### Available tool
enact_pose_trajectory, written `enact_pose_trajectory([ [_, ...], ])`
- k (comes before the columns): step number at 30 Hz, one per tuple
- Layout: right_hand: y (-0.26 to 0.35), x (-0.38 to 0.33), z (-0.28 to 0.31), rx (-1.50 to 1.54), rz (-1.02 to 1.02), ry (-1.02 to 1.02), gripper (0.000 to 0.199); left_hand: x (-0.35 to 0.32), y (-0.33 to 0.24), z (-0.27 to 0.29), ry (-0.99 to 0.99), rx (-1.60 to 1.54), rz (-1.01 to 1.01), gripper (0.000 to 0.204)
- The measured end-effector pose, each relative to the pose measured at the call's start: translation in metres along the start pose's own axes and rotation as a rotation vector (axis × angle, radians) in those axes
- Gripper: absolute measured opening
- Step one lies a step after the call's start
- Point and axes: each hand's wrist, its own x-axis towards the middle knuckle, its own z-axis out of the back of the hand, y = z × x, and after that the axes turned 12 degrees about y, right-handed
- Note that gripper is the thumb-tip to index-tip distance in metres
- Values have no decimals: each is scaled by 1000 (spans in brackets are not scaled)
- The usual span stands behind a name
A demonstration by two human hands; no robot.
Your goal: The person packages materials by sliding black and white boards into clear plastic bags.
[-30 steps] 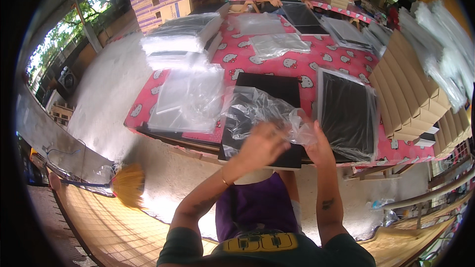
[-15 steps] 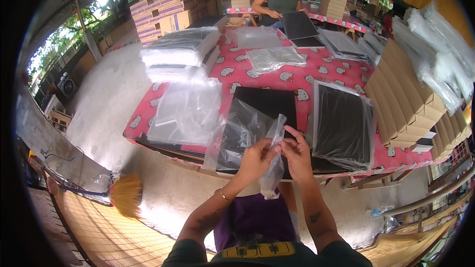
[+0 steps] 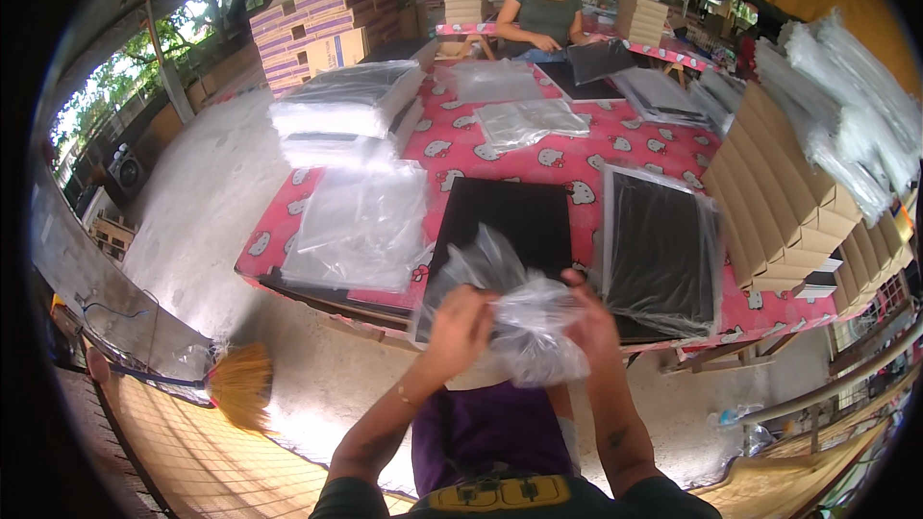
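Over the near edge of the table I hold a clear plastic bag (image 3: 538, 332), bunched and puffed out between my hands. My left hand (image 3: 461, 329) grips its left side with closed fingers. My right hand (image 3: 593, 325) pinches the right side, its fingertips partly hidden by the film. Beneath the bag lies a flat black panel (image 3: 510, 211), its lower part covered by the plastic. To the right rests a black panel in a clear bag (image 3: 661, 250). A pile of empty clear bags (image 3: 361, 226) lies to the left.
Stacks of wrapped panels (image 3: 341, 101) stand at the far left of the pink patterned table (image 3: 553, 154). Cardboard boxes (image 3: 784, 192) and rolled plastic bundles (image 3: 856, 125) crowd the right. Across the table a person (image 3: 543, 19) handles another dark panel. A broom (image 3: 240, 386) lies on the floor.
The bag has gone from a narrow gathered strip to a spread, puffed shape as my hands moved apart. The person opposite has lowered one black panel and handles another.
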Motion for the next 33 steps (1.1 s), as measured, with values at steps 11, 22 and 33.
enact_pose_trajectory([
  [11,50,2,-71,-1475,33,599,22,43,-44,50,554,331,-157,10],
  [22,115,-4,10,-1737,-200,444,47,38,-4,116,171,-183,76,29],
  [33,85,-2,15,-1044,-705,886,35,21,-51,101,254,-1082,314,21],
])
